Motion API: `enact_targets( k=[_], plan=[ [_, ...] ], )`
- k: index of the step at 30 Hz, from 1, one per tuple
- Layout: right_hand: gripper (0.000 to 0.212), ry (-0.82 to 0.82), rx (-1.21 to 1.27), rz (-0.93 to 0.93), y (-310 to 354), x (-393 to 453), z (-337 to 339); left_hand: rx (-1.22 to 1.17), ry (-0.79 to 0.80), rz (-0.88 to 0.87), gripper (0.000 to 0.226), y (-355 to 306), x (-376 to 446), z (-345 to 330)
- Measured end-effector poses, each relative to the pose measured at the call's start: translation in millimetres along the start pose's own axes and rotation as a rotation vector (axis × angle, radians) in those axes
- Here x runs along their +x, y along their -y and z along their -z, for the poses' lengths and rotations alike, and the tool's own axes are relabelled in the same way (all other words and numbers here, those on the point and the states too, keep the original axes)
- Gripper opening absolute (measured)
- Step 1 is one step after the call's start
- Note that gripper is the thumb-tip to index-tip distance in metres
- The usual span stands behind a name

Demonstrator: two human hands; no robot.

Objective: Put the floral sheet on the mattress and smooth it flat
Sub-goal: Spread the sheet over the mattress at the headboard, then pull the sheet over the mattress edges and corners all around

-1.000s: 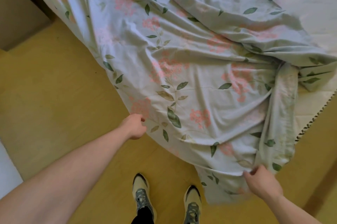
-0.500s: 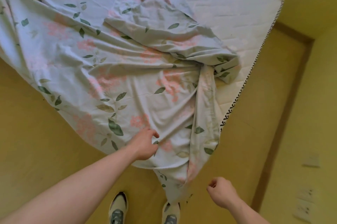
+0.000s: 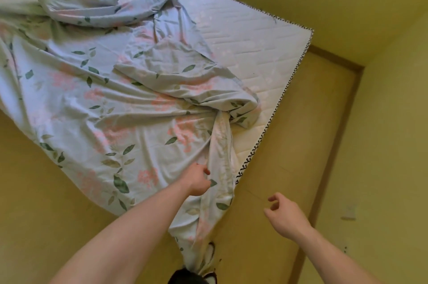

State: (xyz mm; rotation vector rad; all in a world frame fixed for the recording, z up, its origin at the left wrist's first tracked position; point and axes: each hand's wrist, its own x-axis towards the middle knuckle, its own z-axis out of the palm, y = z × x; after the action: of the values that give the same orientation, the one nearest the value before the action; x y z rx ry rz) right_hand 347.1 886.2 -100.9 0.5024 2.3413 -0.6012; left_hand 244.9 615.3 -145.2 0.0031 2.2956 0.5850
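- A floral sheet (image 3: pixel 97 103) lies rumpled across the left part of a white quilted mattress (image 3: pixel 250 36), its right side folded back in a bunched ridge.
- One corner of the sheet trails off the mattress's near end onto the yellow floor (image 3: pixel 284 179).
- The person's left hand (image 3: pixel 198 183) pinches a fold of the sheet near that end.
- The right hand (image 3: pixel 286 215) hovers over the floor, fingers loosely curled, holding nothing.
- A matching pillow (image 3: pixel 74 1) rests at the far end.

The floral sheet (image 3: pixel 97 107) runs off the left edge and covers most of the mattress (image 3: pixel 250 38) there. Left hand (image 3: pixel 196 183) fingertips are buried in a fold, and the hanging corner mostly hides one shoe (image 3: pixel 209 254).
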Motion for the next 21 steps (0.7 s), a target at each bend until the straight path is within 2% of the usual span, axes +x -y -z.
enact_targets(
  k=[6, 10, 14, 18, 21],
  plan=[
    [0.037, 0.040, -0.029, 0.064, 18, 35, 58, -0.120, 0.006, 0.048, 0.049, -46, 56, 5],
    [0.036, 0.068, -0.073, 0.123, 37, 91, 92, -0.224, 0.020, 0.111, 0.063, -73, 117, 9],
    [0.034, 0.110, -0.116, 0.147, 55, 154, 129, -0.345, 0.035, 0.252, 0.074, -90, 182, 8],
    [0.033, 0.140, -0.157, 0.161, 63, 196, 163, -0.395, 0.062, 0.384, 0.077, -108, 220, 13],
    [0.032, 0.182, -0.199, 0.171, 73, 223, 185, -0.494, 0.026, 0.457, 0.076, -113, 241, 20]
  ],
)
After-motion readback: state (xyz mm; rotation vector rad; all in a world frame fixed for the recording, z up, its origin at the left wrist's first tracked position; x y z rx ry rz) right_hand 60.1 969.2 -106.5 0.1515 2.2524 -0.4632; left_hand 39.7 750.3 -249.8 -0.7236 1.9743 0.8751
